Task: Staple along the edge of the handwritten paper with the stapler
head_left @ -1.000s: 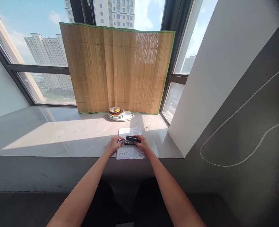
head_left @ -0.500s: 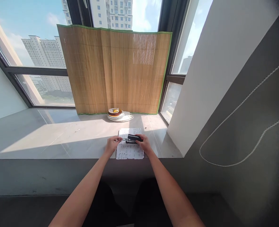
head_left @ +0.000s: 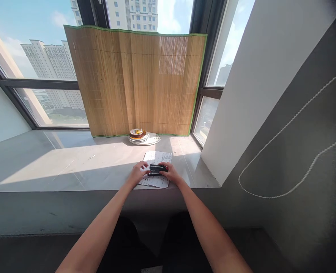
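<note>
A black stapler (head_left: 157,167) is held level over sheets of paper with handwriting (head_left: 158,156). Its top arm stands apart from the lower part, leaving a gap between them. My right hand (head_left: 172,174) is closed round the stapler's right end, fingers above and thumb lower down. At the left end, my left hand (head_left: 136,174) has its fingers bent, with the thumb and fingertips at the stapler's lower part. Whatever small part lies between those fingertips is too small to make out. The paper rests on the ledge, partly covered by both hands.
Behind the paper, a small stack of plates (head_left: 141,138) stands on the pale tiled window ledge (head_left: 71,159). A bamboo mat (head_left: 139,87) leans upright against the window. A white cord (head_left: 253,194) hangs at the right wall. The ledge's front edge runs just before the paper.
My left hand has come closer to the stapler, and the thin metal piece between them no longer shows. The stapler has shifted slightly left, and the paper has turned a little.
</note>
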Action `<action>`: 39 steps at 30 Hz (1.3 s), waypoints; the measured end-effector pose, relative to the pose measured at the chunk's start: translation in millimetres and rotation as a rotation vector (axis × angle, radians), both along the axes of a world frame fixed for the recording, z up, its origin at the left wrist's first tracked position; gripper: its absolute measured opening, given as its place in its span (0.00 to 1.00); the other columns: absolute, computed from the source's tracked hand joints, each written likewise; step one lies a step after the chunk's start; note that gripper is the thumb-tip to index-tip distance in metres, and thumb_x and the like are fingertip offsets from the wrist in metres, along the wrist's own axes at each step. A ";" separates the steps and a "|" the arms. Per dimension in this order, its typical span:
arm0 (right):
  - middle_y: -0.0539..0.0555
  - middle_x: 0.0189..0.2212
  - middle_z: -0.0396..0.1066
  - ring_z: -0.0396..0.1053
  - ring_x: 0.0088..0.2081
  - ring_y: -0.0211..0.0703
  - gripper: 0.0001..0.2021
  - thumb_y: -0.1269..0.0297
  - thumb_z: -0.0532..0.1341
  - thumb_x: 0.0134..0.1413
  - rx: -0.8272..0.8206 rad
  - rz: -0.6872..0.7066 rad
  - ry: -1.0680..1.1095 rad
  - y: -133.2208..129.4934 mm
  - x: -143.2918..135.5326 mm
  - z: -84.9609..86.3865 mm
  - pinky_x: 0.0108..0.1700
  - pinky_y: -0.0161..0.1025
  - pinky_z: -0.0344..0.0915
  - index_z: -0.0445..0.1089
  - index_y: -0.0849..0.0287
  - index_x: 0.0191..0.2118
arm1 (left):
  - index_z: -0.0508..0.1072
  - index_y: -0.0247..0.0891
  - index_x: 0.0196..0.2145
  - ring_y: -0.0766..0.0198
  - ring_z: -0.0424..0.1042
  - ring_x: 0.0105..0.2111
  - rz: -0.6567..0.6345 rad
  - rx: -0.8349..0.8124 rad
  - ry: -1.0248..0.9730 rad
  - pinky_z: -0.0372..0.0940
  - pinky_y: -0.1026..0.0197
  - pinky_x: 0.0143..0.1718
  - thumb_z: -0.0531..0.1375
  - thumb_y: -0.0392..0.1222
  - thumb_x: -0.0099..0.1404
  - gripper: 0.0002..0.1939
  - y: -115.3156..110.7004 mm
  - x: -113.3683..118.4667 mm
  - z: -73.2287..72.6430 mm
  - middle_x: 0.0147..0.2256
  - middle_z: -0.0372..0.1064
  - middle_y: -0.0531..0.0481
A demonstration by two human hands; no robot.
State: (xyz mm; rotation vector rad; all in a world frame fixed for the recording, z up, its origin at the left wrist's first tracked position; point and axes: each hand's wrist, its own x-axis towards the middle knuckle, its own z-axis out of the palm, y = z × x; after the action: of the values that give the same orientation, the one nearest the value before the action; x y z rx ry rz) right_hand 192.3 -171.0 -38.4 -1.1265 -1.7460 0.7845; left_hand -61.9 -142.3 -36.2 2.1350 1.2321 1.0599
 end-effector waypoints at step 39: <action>0.63 0.78 0.44 0.44 0.78 0.60 0.34 0.51 0.52 0.74 0.040 -0.071 -0.754 87.0 -142.1 2.8 0.75 0.71 0.41 0.48 0.54 0.78 | 0.62 0.45 0.26 0.54 0.72 0.33 0.366 -0.073 -0.025 0.67 0.54 0.41 0.38 0.62 0.76 0.29 18.5 -119.9 -9.2 0.28 0.68 0.49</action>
State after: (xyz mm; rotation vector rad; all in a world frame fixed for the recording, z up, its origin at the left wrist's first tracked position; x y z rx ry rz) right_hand 50.2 -84.0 -35.6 -1.5727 -2.2918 0.2771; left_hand -181.8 -123.8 -45.4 1.8771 1.6653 1.1624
